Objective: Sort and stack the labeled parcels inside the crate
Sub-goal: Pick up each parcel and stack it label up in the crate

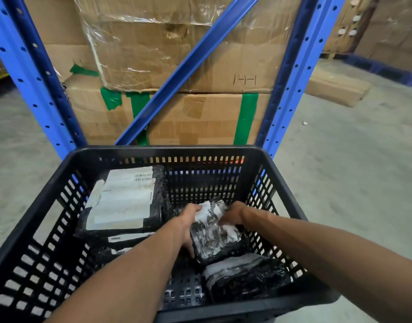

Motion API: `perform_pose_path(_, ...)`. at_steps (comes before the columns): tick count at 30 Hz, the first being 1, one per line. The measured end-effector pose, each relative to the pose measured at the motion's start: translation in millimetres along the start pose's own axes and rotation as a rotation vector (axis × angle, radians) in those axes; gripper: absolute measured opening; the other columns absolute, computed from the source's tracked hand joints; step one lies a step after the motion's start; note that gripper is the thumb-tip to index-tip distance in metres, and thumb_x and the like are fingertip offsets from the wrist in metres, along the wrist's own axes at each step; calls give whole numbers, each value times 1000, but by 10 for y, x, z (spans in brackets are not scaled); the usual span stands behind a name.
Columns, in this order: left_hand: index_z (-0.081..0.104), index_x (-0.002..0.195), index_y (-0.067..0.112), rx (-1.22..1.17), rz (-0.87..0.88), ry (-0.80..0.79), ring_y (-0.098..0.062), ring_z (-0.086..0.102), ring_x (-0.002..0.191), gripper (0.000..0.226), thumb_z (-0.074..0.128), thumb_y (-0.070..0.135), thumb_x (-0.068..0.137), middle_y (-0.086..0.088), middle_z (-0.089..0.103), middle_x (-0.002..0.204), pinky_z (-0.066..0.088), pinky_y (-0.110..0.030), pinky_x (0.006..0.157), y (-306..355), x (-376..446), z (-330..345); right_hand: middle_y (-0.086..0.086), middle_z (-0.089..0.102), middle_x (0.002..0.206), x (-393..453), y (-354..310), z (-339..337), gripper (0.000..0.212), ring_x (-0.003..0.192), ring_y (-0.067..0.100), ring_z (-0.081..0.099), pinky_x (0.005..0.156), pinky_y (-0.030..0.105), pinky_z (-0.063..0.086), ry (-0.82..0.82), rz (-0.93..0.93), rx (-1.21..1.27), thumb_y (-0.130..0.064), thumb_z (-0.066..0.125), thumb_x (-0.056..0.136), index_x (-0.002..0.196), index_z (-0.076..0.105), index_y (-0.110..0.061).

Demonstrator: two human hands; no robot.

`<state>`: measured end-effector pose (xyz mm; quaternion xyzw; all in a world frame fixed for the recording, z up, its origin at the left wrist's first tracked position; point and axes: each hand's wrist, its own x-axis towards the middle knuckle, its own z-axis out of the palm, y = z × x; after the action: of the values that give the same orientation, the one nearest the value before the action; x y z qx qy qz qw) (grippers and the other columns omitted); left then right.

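- On the left side of the black slotted crate (49,190), a big black parcel (125,201) with wide white labels is seen lying flat on top of at least one more labelled parcel, so a stack looks started there.
- The left hand (188,226) is curled around the left edge of a small black-and-white parcel (214,231), thumb up by its far corner.
- That small parcel is held in the middle of the crate, tilted, its white label partly crumpled. It's probably light and soft, a poly mailer with some give, and likely a bit slick, so it's best gripped by both side edges rather than pinched at the loose label.
- The right hand (233,215) is closed on the parcel's far right edge; the fingertips are hidden behind it.
- Near right, another wrinkly black parcel (244,278) is lying on the crate floor, just beside the held one.
- The crate is sat on a grey concrete floor (340,171), with blue racking (35,73) and taped cardboard boxes (195,117) right behind it. Warehouse aisle, pretty roomy on the right.
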<state>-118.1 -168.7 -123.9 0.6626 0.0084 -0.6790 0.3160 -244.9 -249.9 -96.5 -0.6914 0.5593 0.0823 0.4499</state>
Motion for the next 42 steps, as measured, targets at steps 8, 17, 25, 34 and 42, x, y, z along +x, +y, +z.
perform_pose_path(8,56,133,17,-27,178,-132,-46,36,137,100,48,89,64,-24,41,149,11,-70,111,-51,-351,21,14,64,111,-404,-130,-250,47,100,30,63,90,47,54,-59,-94,434,-15,86,68,103,54,-9)
perform_pose_path(17,66,128,15,-288,392,-421,-38,53,124,95,48,81,63,-20,63,131,34,-60,108,-191,-668,-45,-4,73,105,-646,-152,-532,26,83,15,54,69,31,39,-242,-263,508,-23,48,91,107,68,-25)
perform_pose_path(25,67,126,4,-539,495,-600,-48,60,116,87,54,65,65,-28,60,132,43,-62,99,-174,-690,38,7,69,90,-598,-153,-449,46,74,23,66,61,34,52,-218,62,474,-61,67,81,92,62,-16)
perform_pose_path(34,61,121,5,-346,461,-7,-32,71,94,64,18,46,97,-25,72,109,59,-48,80,-213,-440,-132,15,68,103,-298,-33,-348,26,89,28,66,93,47,56,15,-83,603,-18,59,97,116,56,-1)
perform_pose_path(42,19,154,18,95,446,223,-27,22,148,78,50,53,92,-5,20,163,20,-46,120,-166,-117,-99,21,62,120,-135,44,-213,45,90,26,57,73,36,51,46,-24,544,-10,61,95,135,44,2)
